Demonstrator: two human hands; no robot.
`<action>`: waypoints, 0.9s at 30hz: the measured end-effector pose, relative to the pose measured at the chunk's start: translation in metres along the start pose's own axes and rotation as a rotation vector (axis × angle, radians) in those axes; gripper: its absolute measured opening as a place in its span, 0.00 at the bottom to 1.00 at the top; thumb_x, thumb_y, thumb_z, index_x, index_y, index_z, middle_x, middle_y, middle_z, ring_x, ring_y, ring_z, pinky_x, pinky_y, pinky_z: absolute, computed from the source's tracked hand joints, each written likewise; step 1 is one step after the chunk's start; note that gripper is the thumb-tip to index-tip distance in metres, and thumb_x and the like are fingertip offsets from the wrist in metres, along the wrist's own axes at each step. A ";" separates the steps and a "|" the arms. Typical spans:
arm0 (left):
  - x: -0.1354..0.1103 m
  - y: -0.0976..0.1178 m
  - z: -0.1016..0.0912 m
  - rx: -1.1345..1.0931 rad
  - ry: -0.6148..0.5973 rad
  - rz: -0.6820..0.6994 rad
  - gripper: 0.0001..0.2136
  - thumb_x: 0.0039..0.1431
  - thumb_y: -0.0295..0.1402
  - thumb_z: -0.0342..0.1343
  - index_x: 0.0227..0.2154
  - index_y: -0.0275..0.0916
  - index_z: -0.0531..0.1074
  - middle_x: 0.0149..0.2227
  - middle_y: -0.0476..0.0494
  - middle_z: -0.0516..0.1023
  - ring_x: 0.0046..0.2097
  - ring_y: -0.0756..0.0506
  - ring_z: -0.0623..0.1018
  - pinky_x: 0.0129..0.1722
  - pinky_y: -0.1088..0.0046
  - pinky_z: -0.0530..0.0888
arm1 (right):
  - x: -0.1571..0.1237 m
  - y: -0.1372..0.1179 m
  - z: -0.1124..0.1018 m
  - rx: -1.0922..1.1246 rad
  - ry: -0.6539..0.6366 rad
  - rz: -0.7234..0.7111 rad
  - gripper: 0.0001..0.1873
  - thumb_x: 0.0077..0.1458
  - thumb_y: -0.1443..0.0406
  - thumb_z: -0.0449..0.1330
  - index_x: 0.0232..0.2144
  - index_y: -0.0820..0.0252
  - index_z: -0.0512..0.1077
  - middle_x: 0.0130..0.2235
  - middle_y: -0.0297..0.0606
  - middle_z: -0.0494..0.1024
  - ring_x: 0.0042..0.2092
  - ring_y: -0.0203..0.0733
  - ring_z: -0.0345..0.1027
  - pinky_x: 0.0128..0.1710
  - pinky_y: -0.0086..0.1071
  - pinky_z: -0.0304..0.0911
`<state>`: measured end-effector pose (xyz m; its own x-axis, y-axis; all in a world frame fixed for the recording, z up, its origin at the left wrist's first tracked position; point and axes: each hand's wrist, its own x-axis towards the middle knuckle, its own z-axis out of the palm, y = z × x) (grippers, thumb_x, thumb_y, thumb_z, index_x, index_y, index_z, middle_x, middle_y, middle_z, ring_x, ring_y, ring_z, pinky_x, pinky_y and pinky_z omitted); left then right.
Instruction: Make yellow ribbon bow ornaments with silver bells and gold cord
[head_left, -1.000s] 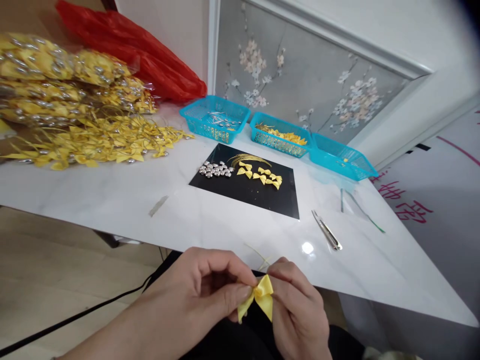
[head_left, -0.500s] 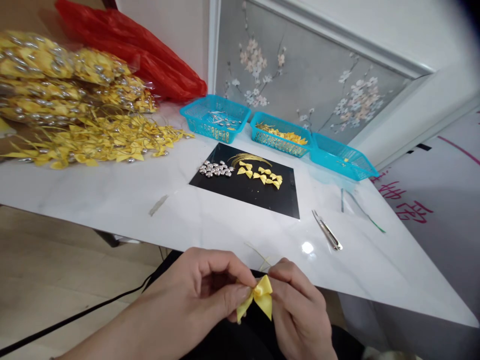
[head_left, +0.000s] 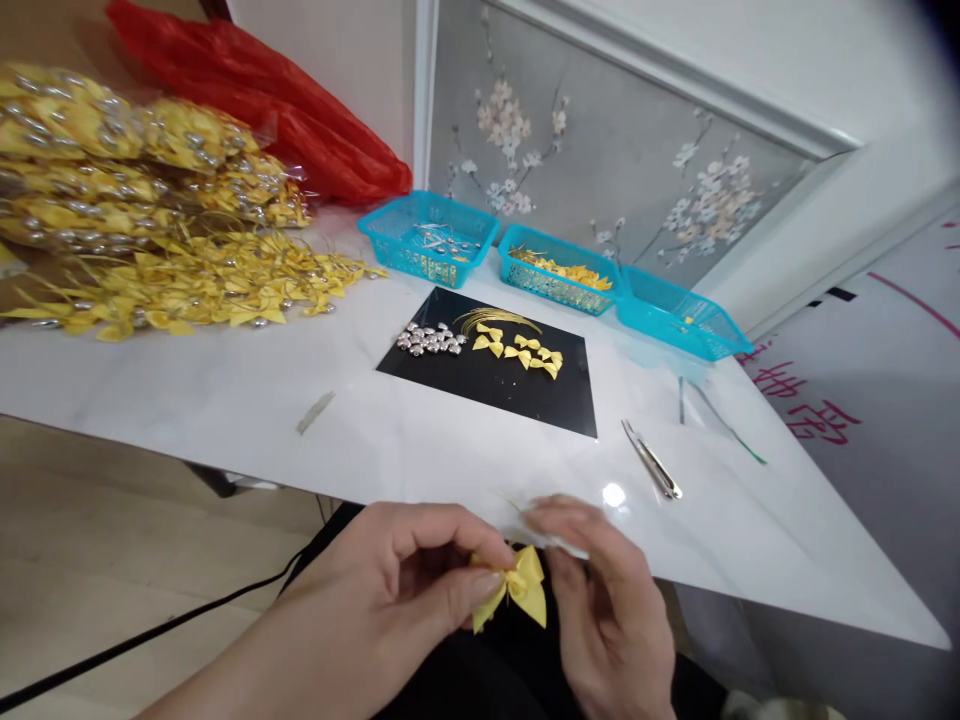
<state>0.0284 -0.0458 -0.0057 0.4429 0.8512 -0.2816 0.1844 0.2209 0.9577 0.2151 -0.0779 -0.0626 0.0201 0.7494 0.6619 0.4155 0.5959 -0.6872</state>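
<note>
My left hand (head_left: 420,590) pinches a yellow ribbon bow (head_left: 527,585) between thumb and index finger, just past the table's near edge. The bow's loops and tails point to the right, out of the pinch. Close beside it on the right is my right hand (head_left: 611,600), its upper fingers smeared by motion. A thin pale strand shows faintly by those fingertips, and I cannot make out whether they hold it. Farther back, several yellow bows (head_left: 517,353), silver beads (head_left: 431,340) and gold cords (head_left: 499,318) lie on a black mat (head_left: 487,388).
Blue baskets (head_left: 427,240) stand along the back wall. On the left are a pile of yellow bow pieces (head_left: 202,280), filled clear bags (head_left: 75,170) and a red plastic bag (head_left: 262,100). Small scissors-like snips (head_left: 651,460) lie right of the mat, near green strips (head_left: 727,425).
My right hand has drawn slightly back from the bow, and its fingers have lifted and parted from it. My left hand keeps its pinch on the bow.
</note>
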 end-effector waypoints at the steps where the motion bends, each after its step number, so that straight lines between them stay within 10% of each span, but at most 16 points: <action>1: 0.000 0.000 0.000 0.013 0.015 0.013 0.06 0.56 0.36 0.59 0.28 0.44 0.79 0.24 0.53 0.75 0.28 0.49 0.72 0.29 0.77 0.70 | 0.001 -0.003 -0.003 -0.076 0.041 -0.021 0.22 0.59 0.79 0.53 0.50 0.54 0.71 0.46 0.41 0.77 0.50 0.45 0.73 0.47 0.40 0.73; 8: 0.002 0.004 0.003 -0.014 -0.020 0.019 0.07 0.57 0.37 0.58 0.29 0.43 0.80 0.28 0.51 0.81 0.30 0.48 0.76 0.30 0.76 0.72 | 0.012 -0.034 0.001 -0.184 0.049 -0.102 0.11 0.55 0.78 0.63 0.33 0.57 0.76 0.33 0.38 0.77 0.31 0.39 0.71 0.24 0.32 0.69; 15: 0.011 -0.005 0.000 -0.016 0.066 0.040 0.07 0.55 0.38 0.59 0.29 0.42 0.79 0.30 0.48 0.83 0.34 0.44 0.80 0.34 0.72 0.75 | 0.018 -0.030 0.018 -0.468 -0.092 -0.390 0.09 0.59 0.77 0.60 0.32 0.62 0.75 0.33 0.40 0.82 0.35 0.43 0.74 0.31 0.36 0.67; 21: 0.020 -0.009 -0.007 0.059 0.233 0.108 0.07 0.54 0.37 0.60 0.31 0.42 0.80 0.31 0.47 0.85 0.36 0.43 0.81 0.37 0.71 0.76 | 0.012 -0.029 0.037 -0.265 0.226 -0.301 0.13 0.60 0.78 0.56 0.33 0.54 0.72 0.25 0.31 0.75 0.29 0.38 0.71 0.29 0.34 0.68; 27: 0.019 -0.009 -0.008 0.105 0.210 0.139 0.07 0.56 0.35 0.58 0.30 0.42 0.80 0.29 0.48 0.84 0.33 0.44 0.81 0.34 0.72 0.76 | 0.027 -0.008 0.027 -0.293 0.045 -0.314 0.13 0.58 0.79 0.59 0.40 0.60 0.76 0.35 0.42 0.79 0.35 0.42 0.71 0.30 0.35 0.73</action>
<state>0.0284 -0.0278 -0.0191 0.2802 0.9525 -0.1192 0.2296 0.0541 0.9718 0.1876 -0.0544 -0.0469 -0.1115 0.5272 0.8424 0.6480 0.6812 -0.3405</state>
